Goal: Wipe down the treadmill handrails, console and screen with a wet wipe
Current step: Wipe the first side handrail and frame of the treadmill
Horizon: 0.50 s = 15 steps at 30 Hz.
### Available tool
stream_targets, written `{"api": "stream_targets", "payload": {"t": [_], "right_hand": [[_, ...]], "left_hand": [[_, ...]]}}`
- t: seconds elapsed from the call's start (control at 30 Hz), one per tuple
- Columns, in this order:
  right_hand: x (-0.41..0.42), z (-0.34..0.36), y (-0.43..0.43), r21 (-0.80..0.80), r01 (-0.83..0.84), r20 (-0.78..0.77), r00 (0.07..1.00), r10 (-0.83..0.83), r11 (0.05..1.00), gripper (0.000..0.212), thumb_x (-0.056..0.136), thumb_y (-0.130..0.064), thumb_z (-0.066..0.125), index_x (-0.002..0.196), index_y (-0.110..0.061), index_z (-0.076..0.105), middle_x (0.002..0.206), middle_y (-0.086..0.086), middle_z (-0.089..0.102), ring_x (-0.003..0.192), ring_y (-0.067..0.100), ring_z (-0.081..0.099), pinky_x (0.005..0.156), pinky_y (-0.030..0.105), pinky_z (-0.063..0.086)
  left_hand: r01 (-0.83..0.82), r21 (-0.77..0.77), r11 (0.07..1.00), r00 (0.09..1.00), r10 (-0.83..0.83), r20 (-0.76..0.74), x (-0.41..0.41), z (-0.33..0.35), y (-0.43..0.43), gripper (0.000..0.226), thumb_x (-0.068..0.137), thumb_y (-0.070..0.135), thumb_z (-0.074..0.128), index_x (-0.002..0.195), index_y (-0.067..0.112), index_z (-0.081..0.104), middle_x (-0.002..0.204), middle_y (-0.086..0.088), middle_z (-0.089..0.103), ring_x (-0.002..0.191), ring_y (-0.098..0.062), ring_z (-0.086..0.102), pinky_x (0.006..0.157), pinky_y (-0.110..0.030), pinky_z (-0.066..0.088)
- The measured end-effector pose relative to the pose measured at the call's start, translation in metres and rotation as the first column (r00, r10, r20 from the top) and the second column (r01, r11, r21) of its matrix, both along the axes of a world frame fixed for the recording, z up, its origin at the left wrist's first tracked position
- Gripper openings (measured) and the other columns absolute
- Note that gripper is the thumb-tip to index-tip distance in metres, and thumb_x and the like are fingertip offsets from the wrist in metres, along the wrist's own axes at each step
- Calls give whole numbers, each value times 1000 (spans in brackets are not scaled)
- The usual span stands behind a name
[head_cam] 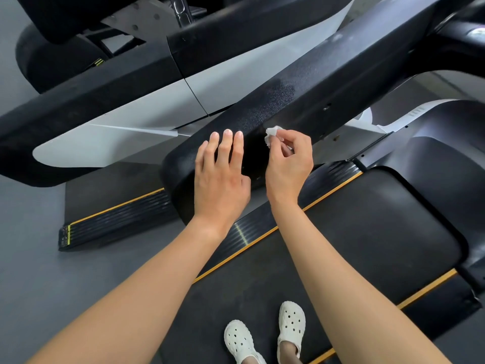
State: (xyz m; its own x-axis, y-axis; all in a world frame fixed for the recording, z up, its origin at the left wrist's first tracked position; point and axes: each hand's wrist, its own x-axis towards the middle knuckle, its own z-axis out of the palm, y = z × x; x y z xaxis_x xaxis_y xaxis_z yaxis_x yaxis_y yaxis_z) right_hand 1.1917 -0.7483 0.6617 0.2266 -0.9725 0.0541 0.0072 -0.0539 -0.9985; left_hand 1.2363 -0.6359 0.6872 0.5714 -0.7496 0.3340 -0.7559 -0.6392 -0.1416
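Observation:
A wide black textured handrail point(301, 90) runs diagonally from the lower middle up to the right. My left hand point(220, 174) lies flat on its rounded near end with straight fingers. Beside it, my right hand point(288, 164) pinches a small crumpled white wet wipe point(273, 134) and holds it against the rail's inner side. A darker, damp-looking patch shows on the rail just above the wipe. The console and screen are out of view except for a black edge at the top right.
I stand on the black treadmill belt point(354, 232) in white perforated clogs point(288, 327). Yellow-striped side rails point(118, 219) flank the belt. A neighbouring black and white machine point(118, 101) stands to the left on grey floor point(26, 258).

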Motion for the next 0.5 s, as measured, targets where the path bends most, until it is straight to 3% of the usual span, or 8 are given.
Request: {"api": "stream_targets", "payload": {"t": [0.1, 0.27, 0.5], "right_hand": [[0, -12, -1, -61, -23, -87, 996, 17, 998, 3, 100, -16, 64, 101, -16, 66, 102, -5, 60, 90, 8, 61, 77, 18, 50], [-4, -22, -10, 128, -26, -221, 974, 54, 991, 6, 103, -14, 53, 105, -19, 57, 106, -2, 53, 88, -2, 52, 71, 9, 43], [-1, 6, -7, -285, -143, -158, 982, 101, 948, 11, 96, -12, 66, 107, -10, 66, 109, 1, 56, 96, 7, 55, 78, 17, 48]], "left_hand": [[-2, 8, 1000, 1000, 2, -11, -1, 2, 0, 74, 87, 14, 52, 158, 5, 31, 157, -18, 40, 147, -39, 34, 124, -50, 25], [-18, 29, 999, 1000, 18, -22, -2, 5, -1, 75, 87, 16, 55, 158, 6, 31, 157, -17, 39, 147, -38, 34, 124, -50, 24], [-23, 47, 999, 999, 24, -35, -3, 9, -1, 74, 88, 18, 58, 157, 7, 33, 156, -17, 41, 146, -37, 35, 123, -49, 25]]}}
